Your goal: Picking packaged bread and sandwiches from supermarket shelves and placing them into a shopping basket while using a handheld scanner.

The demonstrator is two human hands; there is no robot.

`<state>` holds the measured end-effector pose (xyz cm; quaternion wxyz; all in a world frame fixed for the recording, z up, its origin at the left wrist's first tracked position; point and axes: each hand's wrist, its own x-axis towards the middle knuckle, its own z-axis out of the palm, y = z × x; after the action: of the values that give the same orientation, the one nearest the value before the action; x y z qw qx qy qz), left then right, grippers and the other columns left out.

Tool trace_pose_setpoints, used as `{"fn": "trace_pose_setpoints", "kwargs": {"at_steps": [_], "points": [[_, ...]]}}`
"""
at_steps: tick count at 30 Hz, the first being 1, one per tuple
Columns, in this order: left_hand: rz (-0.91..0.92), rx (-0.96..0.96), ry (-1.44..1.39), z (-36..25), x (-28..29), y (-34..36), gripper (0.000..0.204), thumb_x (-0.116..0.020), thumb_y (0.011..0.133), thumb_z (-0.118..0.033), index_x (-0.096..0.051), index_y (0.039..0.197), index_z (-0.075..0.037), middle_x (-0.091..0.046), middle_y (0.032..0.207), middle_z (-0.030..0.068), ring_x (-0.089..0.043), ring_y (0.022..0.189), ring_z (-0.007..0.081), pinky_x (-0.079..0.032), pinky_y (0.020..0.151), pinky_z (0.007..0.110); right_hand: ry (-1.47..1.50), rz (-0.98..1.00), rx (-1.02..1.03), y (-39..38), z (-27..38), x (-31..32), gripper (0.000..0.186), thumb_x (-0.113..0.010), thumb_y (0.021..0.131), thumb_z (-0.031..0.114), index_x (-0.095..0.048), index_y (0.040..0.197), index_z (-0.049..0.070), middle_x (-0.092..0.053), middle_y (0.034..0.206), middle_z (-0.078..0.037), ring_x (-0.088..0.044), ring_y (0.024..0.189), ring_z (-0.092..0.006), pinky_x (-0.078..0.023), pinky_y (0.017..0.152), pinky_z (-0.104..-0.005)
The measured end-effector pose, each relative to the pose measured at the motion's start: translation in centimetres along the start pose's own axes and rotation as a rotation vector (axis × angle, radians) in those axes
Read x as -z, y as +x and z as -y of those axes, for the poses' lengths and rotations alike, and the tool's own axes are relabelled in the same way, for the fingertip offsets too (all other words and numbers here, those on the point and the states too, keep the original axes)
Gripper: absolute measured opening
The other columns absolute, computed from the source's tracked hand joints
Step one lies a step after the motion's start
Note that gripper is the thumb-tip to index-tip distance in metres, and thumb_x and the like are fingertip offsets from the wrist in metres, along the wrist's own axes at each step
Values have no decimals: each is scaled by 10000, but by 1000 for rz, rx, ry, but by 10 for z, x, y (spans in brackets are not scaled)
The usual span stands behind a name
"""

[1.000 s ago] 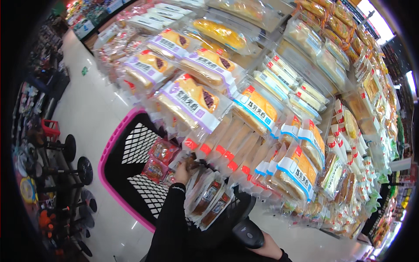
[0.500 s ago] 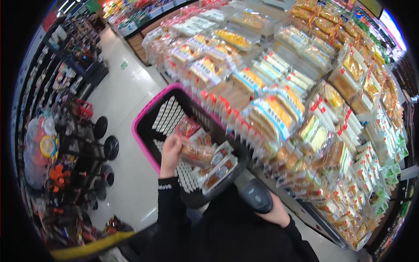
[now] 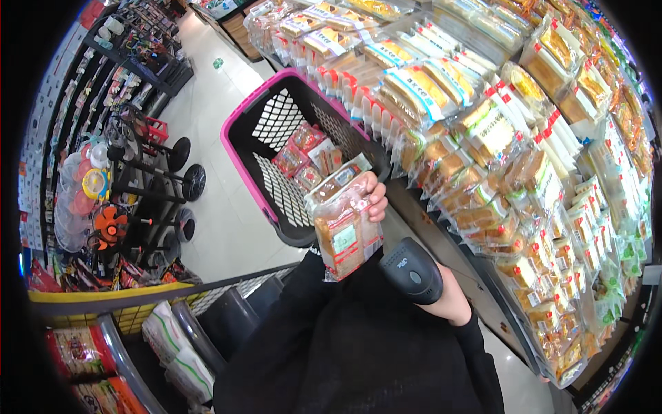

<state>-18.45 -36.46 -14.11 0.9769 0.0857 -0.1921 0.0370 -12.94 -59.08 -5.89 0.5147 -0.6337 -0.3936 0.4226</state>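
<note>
My left hand (image 3: pixel 374 199) grips a clear-wrapped pack of bread (image 3: pixel 345 238) with red print and a pale label. Its fingers curl round the pack's right edge; the palm is hidden behind it. My right hand (image 3: pixel 452 298) is closed round a dark handheld scanner (image 3: pixel 412 271), whose rounded head sits just right of the bread. Beyond the pack stands a black shopping basket with a pink rim (image 3: pixel 238 165). In it lie several small red packets (image 3: pixel 301 148) and a brown wrapped pack (image 3: pixel 339 178), partly covered by the held bread.
A sloping display of packaged breads and cakes (image 3: pixel 476 131) fills the right side, close to the basket. Fans (image 3: pixel 109 224) and black round bases (image 3: pixel 194 183) line the aisle at left. A yellow-edged rack (image 3: pixel 110 300) with packets crosses the lower left.
My left hand has lifted the bread pack out of the basket and brought it toward me, beside the scanner. My right hand keeps the scanner. The view has tilted downward.
</note>
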Motion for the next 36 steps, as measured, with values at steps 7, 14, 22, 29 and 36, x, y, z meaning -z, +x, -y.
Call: {"fn": "trace_pose_setpoints", "kwargs": {"at_steps": [7, 14, 22, 29, 36], "points": [[6, -37, -6, 8, -10, -9, 241, -510, 804, -202, -384, 913, -28, -415, 840, 77, -438, 724, 171, -392, 631, 281, -42, 115, 44, 1, -18, 0, 479, -647, 588, 28, -500, 1044, 19, -575, 868, -145, -557, 809, -294, -427, 724, -326], [51, -36, -1, -11, -5, -12, 226, -503, 813, -203, -391, 916, -35, -423, 839, 77, -449, 721, 177, -394, 634, 291, -99, 164, 72, 12, -16, -10, 433, -644, 602, 36, -500, 1010, 5, -583, 817, -168, -582, 781, -299, -442, 690, -319], [-446, -108, 365, -62, -27, -17, 158, -501, 835, -209, -420, 825, -73, -459, 758, 61, -469, 638, 167, -405, 590, 281, -4, 73, 49, 41, -2, -36, 482, -647, 592, 56, -500, 1049, 10, -587, 939, -126, -564, 885, -228, -413, 797, -307], [-703, -214, 711, -142, -22, -46, 169, -445, 871, -215, -437, 786, -69, -529, 755, 73, -536, 663, 154, -446, 604, 260, 198, 185, 40, 109, 32, -96, 638, -650, 621, 166, -416, 1181, -31, -312, 1309, -161, -362, 1178, -258, -272, 961, -309], [-836, -255, 840, -212, -22, -86, 109, -437, 859, -145, -450, 789, -62, -536, 789, 70, -509, 703, 125, -428, 660, 245, 11, 150, 122, 142, 29, -144, 560, -646, 620, 100, -453, 1129, -30, -314, 1298, -192, -376, 1167, -283, -297, 947, -320]]}}
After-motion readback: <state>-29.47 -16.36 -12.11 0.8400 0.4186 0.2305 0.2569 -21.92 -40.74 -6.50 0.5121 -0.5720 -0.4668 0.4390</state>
